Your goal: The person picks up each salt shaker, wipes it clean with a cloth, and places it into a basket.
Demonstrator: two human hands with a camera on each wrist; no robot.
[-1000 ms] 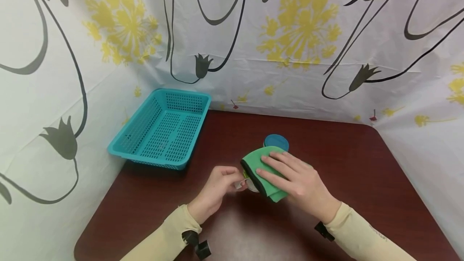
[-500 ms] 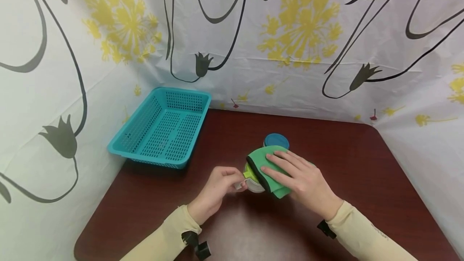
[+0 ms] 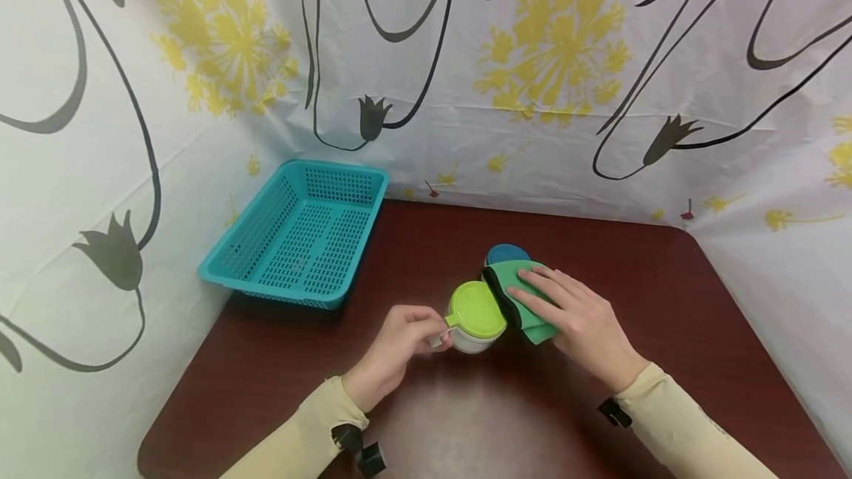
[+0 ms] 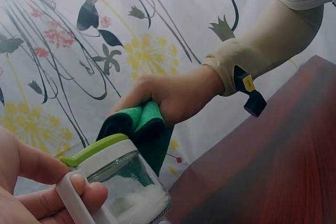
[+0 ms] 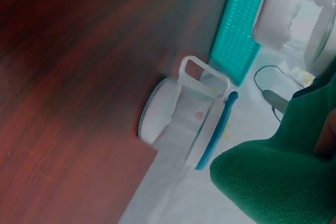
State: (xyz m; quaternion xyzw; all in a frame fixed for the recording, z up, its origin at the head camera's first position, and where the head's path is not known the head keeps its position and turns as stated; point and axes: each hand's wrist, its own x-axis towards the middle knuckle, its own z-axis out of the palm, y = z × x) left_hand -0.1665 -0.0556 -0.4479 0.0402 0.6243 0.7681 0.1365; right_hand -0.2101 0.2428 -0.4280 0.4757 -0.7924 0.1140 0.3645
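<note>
My left hand (image 3: 402, 350) pinches the white handle (image 4: 73, 198) of a clear seasoning jar (image 4: 139, 195) with a lime-green lid (image 3: 478, 309). White grains or powder lie inside it. In the right wrist view the jar appears raised off the table. My right hand (image 3: 595, 327) grips a folded green cloth (image 3: 515, 283) with a dark edge, which lies at the right side of the lid in the head view. Behind it stands a similar jar (image 5: 184, 114) with a blue lid (image 3: 507, 253), partly hidden by the cloth in the head view.
A turquoise plastic basket (image 3: 342, 283) stands at the back left of the dark red table (image 3: 319, 390). Patterned white curtain (image 3: 426, 139) borders the table at the back and sides.
My right hand has moved the cloth rightward and slightly back across the jar, uncovering the lime-green lid. My left hand has stayed nearly still on the handle.
</note>
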